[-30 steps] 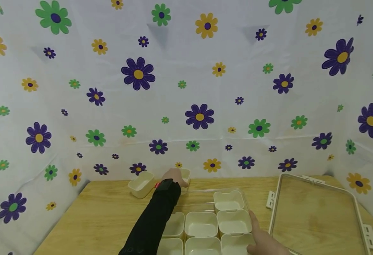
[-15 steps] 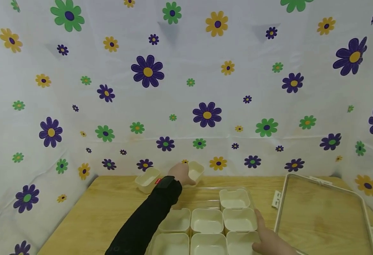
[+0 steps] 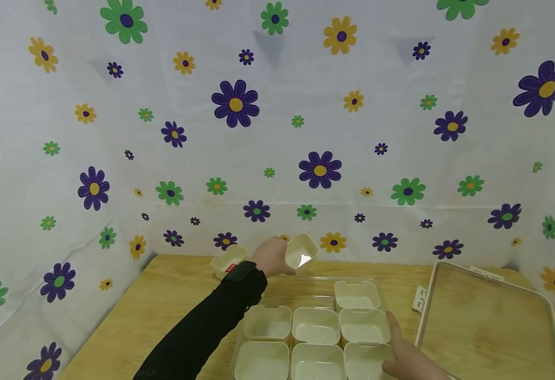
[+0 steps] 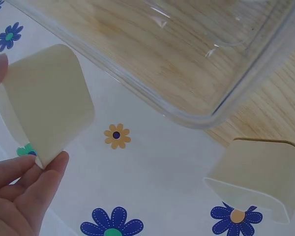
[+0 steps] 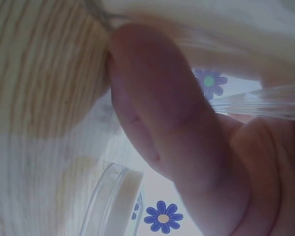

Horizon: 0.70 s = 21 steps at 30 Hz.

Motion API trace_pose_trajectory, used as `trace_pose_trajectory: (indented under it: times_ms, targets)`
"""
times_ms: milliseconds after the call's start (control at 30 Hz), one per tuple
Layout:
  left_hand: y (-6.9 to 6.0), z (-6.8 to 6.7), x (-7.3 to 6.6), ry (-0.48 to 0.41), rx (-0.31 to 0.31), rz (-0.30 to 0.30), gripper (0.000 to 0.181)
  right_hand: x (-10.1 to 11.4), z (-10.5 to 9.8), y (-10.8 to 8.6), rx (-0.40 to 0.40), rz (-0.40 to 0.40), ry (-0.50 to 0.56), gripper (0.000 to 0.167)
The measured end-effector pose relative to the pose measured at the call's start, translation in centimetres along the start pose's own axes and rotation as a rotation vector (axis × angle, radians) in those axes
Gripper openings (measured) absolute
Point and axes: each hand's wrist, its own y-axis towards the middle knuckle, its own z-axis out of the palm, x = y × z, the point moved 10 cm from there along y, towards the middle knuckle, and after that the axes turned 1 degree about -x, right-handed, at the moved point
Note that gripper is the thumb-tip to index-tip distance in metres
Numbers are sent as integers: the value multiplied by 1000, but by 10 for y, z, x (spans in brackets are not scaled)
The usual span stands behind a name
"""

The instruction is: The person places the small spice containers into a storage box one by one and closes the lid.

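In the head view my left hand (image 3: pixel 271 256) holds a small cream plastic container (image 3: pixel 302 251) in the air beyond the far edge of a clear plastic box (image 3: pixel 306 277). The left wrist view has its fingers and thumb pinching the container's rim (image 4: pixel 51 101), the base towards the camera. My right hand (image 3: pixel 410 356) grips the box's right wall near the front, thumb on the inner side. Inside the box stand several cream containers (image 3: pixel 316 325) in rows; its back left part shows bare bottom. In the right wrist view a finger (image 5: pixel 172 108) hides most of the wall.
Another cream container (image 3: pixel 229 259), with a red label beside my sleeve, stands at the back left of the wooden table (image 3: pixel 130 311). A clear lid (image 3: pixel 491 316) with a pale frame and side clips lies at the right. Flowered white cloth (image 3: pixel 277 132) hangs behind the table.
My left hand has picked up the cream container from the back of the table, lifting it and moving it right. The right hand keeps its place on the box. The head view has shifted slightly left.
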Motion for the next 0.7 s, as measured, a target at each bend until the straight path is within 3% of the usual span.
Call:
trace_pose_trajectory:
  times_ms: [200,433,700]
  targets:
    - [-15,-4,-17,31,37,53,59,-1,-1,-1,-3,-15,-19,93]
    - [-28,2,-33,72,125,134,73,5,0,-2,22,-100,1,93]
    - [-37,14,-35,80,213,163,72,8,1,-2,26,-118,-2,93]
